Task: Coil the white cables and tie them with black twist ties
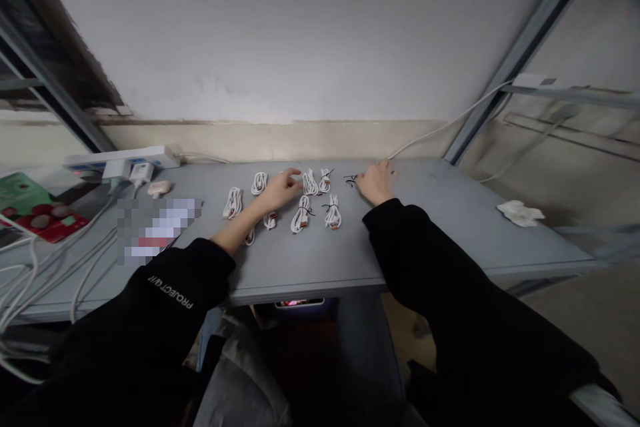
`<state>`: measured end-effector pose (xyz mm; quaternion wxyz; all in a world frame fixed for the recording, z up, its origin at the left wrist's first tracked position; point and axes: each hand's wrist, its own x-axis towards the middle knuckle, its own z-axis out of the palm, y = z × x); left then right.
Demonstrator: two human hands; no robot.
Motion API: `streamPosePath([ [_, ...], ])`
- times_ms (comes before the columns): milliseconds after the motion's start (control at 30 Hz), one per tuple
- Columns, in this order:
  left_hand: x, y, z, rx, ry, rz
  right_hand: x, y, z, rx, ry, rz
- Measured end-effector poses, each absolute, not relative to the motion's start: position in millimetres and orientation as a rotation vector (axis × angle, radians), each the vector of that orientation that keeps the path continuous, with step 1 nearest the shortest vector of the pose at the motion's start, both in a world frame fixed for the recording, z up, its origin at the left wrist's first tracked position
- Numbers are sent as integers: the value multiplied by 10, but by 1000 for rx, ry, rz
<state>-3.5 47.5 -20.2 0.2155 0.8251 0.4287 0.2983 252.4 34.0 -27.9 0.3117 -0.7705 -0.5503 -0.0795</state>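
Several white cables coiled into bundles lie in two rough rows on the grey table. My left hand (281, 191) reaches over some of them, its fingers apart beside a coiled white cable (310, 182). Some of those bundles are partly hidden under my left wrist. Black ties wrap the bundles nearer the middle, such as a tied cable (333, 212) and another tied cable (301, 215). My right hand (377, 182) rests on the table with fingers spread, thumb by a few loose black ties (351, 180); I cannot tell whether it touches them.
At left a white power strip (160, 156) holds chargers, with loose cords running down. A pixelated flat item (160, 230), a small pale case (159, 188) and a red-green package (40, 210) lie nearby. Crumpled tissue (520, 213) lies at right. A wall stands behind the grey table (425, 240).
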Motion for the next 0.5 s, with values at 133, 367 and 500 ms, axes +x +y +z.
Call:
streamPosePath([
  [133,-3,425,-173,2384,1147,799,2417,309,-216,-1903,-1527,-239],
  [367,39,354,-135,2536,1090,675,2172,243,-286,-1543,-1926,192],
  [500,36,341,-121,2530,1081,572,2167,269,-367,-1476,-2015,290],
])
